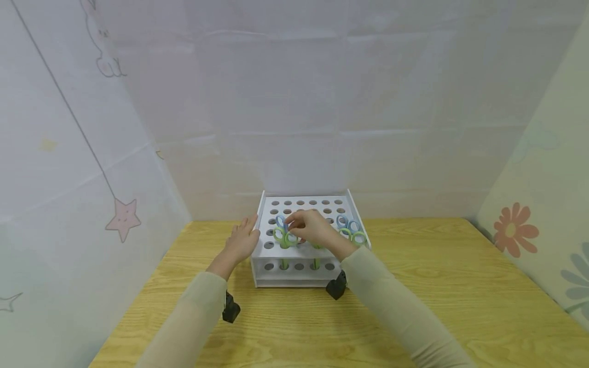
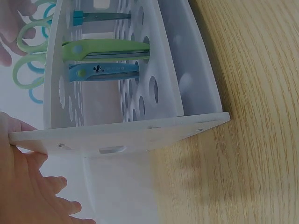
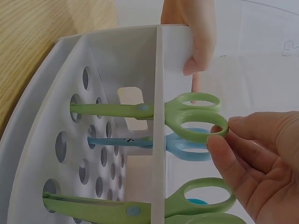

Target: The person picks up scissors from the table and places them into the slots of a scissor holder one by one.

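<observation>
A white rack (image 1: pixel 294 198) with rows of round holes stands on the table. My left hand (image 1: pixel 242 239) holds its left side panel (image 2: pixel 126 140), with the thumb inside the edge and the fingers outside. Green scissors (image 3: pixel 112 110) and blue scissors (image 3: pixel 121 141) stand blades down through holes at the left. My right hand (image 1: pixel 313 227) pinches a handle loop where the green and blue loops overlap; which pair it has is hard to tell. Another pair of green scissors (image 3: pixel 93 208) stands nearby, its handle partly cut off in the right wrist view.
More blue (image 1: pixel 354 226) and green scissors (image 1: pixel 359 238) stand at the rack's right side. The rack sits on a wooden table (image 1: pixel 414 306) near the pale backdrop (image 1: pixel 299 102). Black wrist cameras (image 1: pixel 231 308) hang below both sleeves.
</observation>
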{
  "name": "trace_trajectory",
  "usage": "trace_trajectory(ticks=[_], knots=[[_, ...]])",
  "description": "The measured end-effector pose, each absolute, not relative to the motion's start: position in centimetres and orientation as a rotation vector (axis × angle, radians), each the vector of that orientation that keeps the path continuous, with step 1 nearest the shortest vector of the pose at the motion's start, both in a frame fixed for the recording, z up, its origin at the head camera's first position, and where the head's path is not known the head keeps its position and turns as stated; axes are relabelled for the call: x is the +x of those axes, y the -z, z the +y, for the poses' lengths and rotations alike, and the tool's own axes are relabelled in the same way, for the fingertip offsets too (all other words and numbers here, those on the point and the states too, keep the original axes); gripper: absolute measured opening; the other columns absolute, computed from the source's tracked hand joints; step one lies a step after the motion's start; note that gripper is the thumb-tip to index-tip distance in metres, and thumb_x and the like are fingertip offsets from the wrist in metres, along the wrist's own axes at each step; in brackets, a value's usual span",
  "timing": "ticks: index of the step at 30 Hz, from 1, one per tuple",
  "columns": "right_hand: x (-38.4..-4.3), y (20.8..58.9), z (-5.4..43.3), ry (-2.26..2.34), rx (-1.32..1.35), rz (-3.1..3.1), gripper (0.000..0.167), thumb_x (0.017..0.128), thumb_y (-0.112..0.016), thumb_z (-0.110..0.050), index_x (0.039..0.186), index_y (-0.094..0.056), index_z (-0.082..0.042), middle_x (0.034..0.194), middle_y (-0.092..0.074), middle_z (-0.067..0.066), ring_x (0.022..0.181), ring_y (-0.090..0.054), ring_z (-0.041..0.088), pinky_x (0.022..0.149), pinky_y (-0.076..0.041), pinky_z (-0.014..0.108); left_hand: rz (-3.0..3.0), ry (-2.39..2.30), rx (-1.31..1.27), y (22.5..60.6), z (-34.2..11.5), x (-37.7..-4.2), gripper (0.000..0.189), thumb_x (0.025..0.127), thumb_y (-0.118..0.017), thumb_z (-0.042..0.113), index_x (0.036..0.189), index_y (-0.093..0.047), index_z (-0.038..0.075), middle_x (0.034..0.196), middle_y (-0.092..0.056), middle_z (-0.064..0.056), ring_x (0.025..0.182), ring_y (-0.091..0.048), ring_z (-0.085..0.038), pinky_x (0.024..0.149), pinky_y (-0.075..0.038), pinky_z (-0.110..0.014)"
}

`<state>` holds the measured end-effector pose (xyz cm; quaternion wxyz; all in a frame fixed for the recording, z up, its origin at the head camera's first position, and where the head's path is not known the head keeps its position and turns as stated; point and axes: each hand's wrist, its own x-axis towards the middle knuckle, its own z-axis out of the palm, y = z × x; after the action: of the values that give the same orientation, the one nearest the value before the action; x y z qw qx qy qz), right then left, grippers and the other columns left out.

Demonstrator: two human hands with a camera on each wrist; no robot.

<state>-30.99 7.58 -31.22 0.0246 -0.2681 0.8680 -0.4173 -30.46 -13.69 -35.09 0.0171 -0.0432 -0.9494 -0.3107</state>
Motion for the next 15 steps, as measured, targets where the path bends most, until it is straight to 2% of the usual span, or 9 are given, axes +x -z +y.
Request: trace_trajectory(ticks=[4,7,11,15], knots=[[-30.82,31.08,7.61,1.287,-0.823,2.693,0.024,0.087,-0.059,0.000,0.110,-0.063,-0.001,0.094,-0.067,0.009,0.079,-0.063,0.026,0.061,-0.054,0.040,-2.953,0.956,-0.142,34.93,-13.77,-30.44,0.056,0.095,-0.024,0.030,0.149,-0.017,0.017,0.151,-0.008,-0.017,0.133,-0.002,-0.046,0.100,-0.004,-0.066],[-30.77,31.03,7.70,1.301,-0.837,2.694,0.024,0.086,-0.059,-0.001,0.110,-0.063,0.000,0.093,-0.067,0.009,0.077,-0.063,0.022,0.062,-0.054,0.040,-2.952,0.949,-0.145,34.77,-13.80,-30.39,0.056,0.095,-0.025,0.030,0.149,-0.017,0.017,0.151,-0.009,-0.017,0.133,-0.002,-0.046,0.100,-0.004,-0.066],[-30.76,31.02,7.93,1.320,-0.845,2.693,0.024,0.086,-0.060,-0.001,0.109,-0.063,0.001,0.092,-0.067,0.007,0.079,-0.062,0.017,0.061,-0.054,0.037,-2.957,0.961,-0.145,34.61,-13.90,-30.24,0.056,0.095,-0.025,0.029,0.149,-0.016,0.017,0.151,-0.008,-0.017,0.134,-0.002,-0.046,0.100,-0.003,-0.065],[-30.55,30.77,8.19,1.320,-0.833,2.702,0.025,0.086,-0.060,-0.003,0.110,-0.063,0.000,0.093,-0.067,0.007,0.078,-0.063,0.017,0.059,-0.054,0.032,-2.967,0.975,-0.140,34.46,-14.00,-30.01,0.056,0.095,-0.025,0.030,0.149,-0.016,0.017,0.152,-0.007,-0.016,0.134,0.000,-0.045,0.101,-0.003,-0.065]])
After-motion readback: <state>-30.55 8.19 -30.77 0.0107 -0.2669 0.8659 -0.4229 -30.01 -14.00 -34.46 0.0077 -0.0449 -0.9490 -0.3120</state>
